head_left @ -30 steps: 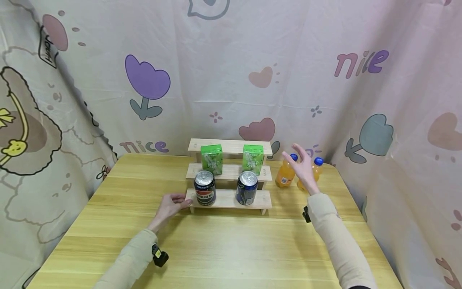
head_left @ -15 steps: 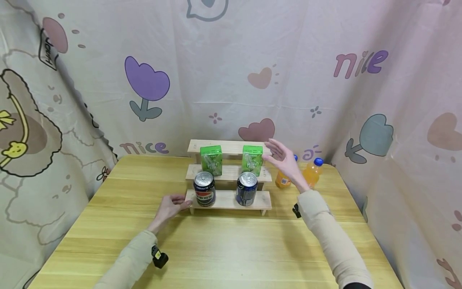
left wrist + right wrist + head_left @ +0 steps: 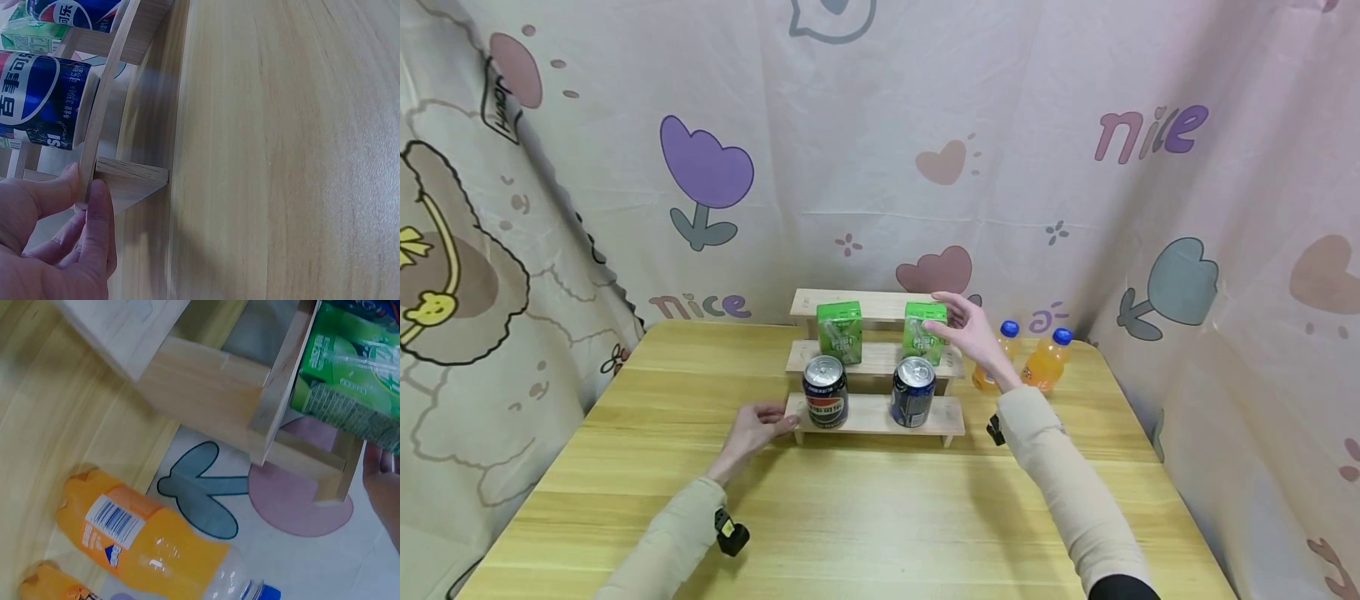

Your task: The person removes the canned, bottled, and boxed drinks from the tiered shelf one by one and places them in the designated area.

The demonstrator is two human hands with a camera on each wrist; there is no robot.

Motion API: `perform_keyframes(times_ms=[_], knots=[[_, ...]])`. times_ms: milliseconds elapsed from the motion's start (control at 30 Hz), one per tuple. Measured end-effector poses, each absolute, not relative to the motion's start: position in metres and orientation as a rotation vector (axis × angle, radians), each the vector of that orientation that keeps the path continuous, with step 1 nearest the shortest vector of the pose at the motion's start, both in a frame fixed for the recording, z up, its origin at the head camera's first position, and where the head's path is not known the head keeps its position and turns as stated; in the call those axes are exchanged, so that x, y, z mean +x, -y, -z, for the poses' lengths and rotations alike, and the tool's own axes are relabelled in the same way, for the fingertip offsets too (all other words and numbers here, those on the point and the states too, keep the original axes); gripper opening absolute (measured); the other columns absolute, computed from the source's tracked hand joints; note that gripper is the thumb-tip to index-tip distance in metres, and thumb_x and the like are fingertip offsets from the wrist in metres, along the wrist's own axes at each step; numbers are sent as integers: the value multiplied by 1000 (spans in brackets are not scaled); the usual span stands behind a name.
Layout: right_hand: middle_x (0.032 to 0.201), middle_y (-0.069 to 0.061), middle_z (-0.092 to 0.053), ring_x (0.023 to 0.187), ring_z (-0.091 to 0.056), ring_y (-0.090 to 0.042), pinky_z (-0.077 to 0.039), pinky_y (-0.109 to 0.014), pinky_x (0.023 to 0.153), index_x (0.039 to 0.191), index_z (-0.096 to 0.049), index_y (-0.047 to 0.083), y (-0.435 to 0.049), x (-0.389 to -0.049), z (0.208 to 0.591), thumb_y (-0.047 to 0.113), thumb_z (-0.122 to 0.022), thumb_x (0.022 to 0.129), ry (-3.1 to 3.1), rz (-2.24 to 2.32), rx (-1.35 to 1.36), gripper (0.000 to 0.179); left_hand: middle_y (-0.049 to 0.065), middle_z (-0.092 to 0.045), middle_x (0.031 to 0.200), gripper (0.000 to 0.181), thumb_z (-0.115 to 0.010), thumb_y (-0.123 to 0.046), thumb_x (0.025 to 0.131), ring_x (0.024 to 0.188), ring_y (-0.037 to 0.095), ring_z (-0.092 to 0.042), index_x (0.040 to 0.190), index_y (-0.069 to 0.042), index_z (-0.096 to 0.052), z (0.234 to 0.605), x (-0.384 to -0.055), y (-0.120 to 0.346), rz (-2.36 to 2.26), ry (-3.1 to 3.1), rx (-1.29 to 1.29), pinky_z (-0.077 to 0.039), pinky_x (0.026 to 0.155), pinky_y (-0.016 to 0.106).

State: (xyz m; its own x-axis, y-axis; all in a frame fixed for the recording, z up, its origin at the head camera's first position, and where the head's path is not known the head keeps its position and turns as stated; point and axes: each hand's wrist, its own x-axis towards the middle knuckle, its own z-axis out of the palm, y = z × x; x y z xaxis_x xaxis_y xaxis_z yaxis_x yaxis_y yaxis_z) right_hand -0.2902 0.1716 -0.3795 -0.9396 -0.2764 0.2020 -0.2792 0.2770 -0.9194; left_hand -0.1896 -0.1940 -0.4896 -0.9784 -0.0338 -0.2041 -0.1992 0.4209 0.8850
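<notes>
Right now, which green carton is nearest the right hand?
The right green carton on the middle shelf: in the head view, the right hand overlaps its edge; the left green carton has no hand over it.

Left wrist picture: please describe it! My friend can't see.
A bare left hand pinches the edge of a pale wooden shelf holding two blue metal cans and a green carton. A yellowish wooden table fills the right side.

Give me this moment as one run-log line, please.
Left grip: pinches bottom step; right grip: at right green carton; cans: on bottom step; orange bottles: on table
</notes>
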Motion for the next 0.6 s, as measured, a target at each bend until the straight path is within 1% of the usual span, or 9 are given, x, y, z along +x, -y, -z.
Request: perform_keyframes(times_ms=[67, 167, 233, 300, 600], knots=[[146, -19, -56, 133, -55, -31, -42, -42, 118, 144, -50, 6, -168, -291, 380, 15, -73, 92, 2515, -1791, 534, 58, 33, -64, 127, 50, -73, -18, 92, 116, 42, -65, 128, 12, -57, 490, -189, 194, -1601, -2507, -207, -55, 103, 49], [135, -20, -63, 117, -63, -24, -52, -31, 104, 140, -54, 7, -165, -291, 381, 15, -75, 91, 2519, -1774, 515, 54, 32, -64, 127, 49, -73, -17, 92, 116, 42, -66, 128, 12, -57, 490, -189, 194, -1608, -2497, -211, -55, 103, 49], [129, -20, -66, 110, -64, -18, -53, -23, 97, 138, -57, 7, -164, -292, 381, 14, -75, 91, 2518, -1761, 508, 51, 33, -64, 127, 50, -73, -17, 92, 116, 42, -65, 129, 12, -57, 490, -189, 194, -1607, -2493, -205, -55, 103, 49], [126, -20, -66, 107, -63, -15, -52, -20, 94, 135, -58, 7, -163, -291, 382, 14, -75, 91, 2515, -1755, 502, 49, 33, -63, 128, 50, -73, -17, 92, 117, 42, -65, 129, 13, -56, 491, -190, 194, -1607, -2491, -204, -54, 103, 49], [125, -22, -66, 102, -64, -13, -53, -17, 88, 133, -59, 3, -161, -290, 381, 14, -75, 91, 2507, -1723, 494, 46, 32, -65, 126, 48, -73, -16, 92, 115, 41, -66, 127, 12, -58, 491, -190, 195, -1612, -2494, -204, -56, 102, 47]])
